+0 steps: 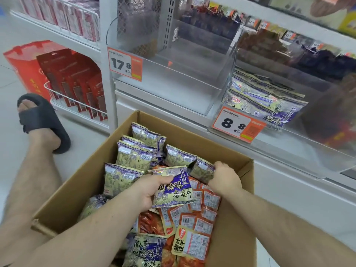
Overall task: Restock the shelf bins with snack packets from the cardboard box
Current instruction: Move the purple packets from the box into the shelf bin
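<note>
1. Head view, setting: white shop shelving [134, 105] stands on a pale floor, with clear shelf bins along it. One bin [169, 74], behind a price tag reading 17.8 [125, 64], holds no packets that can be seen; the bin just to its right [289, 143], behind a price tag reading 8.8 [238, 125], holds purple-and-gold packets [264, 99]. Red boxes [81, 83] fill a wire basket on the far left.

2. Head view, task things: an open cardboard box [81, 182] sits on the floor below the bins, filled with purple-and-gold snack packets [134, 153] at the far end and small red-and-orange packets [202, 214] at the near right.

3. Head view, left hand [152, 189]: palm turned up, thumb and fingers curled round one purple-and-gold packet [173, 187], held face up above the box contents.

4. Head view, right hand [223, 178]: back of the hand up, fingers bent over the edge of another packet [202, 168] near the box's right wall, gripping it.

5. Head view, the rest: a bare leg [32, 182] stretches out left of the box, its foot in a dark slide sandal [44, 120].
</note>
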A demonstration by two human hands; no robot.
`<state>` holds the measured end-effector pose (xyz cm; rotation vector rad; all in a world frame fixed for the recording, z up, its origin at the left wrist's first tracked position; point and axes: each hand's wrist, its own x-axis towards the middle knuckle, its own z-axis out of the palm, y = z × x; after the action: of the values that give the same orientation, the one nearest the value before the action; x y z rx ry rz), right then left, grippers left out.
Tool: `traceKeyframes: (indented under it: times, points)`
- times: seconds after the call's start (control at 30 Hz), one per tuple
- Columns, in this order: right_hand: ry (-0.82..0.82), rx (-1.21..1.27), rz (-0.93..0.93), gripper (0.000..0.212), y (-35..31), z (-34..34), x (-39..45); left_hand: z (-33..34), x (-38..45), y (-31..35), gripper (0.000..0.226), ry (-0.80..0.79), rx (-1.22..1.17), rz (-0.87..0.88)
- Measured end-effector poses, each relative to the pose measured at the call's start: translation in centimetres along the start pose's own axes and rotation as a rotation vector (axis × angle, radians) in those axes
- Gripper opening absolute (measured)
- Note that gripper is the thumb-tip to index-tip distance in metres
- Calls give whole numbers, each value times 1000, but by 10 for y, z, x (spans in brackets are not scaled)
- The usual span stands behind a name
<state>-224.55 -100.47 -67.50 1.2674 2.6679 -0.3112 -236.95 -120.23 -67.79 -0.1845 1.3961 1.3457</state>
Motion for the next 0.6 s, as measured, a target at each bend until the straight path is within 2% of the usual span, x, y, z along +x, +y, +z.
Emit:
traceKeyframes:
  times: [0.03, 0.07, 0.1, 0.2, 0.27, 0.33, 0.47, 0.6]
  points:
    - [-25, -48, 86, 39, 1, 5, 10, -3, 10, -4, 110, 22, -8, 33]
    - [-33, -99, 138, 41, 2, 11, 16, -7, 19, -7, 127, 31, -16, 55]
    - [-21, -162, 153, 42, 3, 16, 21, -7, 18, -7, 129, 46, -15, 66]
    - [25, -352, 72, 35, 0, 31, 23, -3, 11, -6, 115, 87, -11, 81]
    - [-34, -333, 16, 29, -3, 34, 23, -4, 16, -8, 110, 86, 15, 82]
    - [-76, -292, -36, 32, -7, 24, 18, -3, 17, -8, 106, 88, 42, 110]
    - [4, -357, -200, 38, -20, -20, -12, -1, 9, -9, 97, 67, 88, 147]
    - [117, -233, -281, 20, -17, -60, -62, 1, -6, -5, 92, 9, 34, 168]
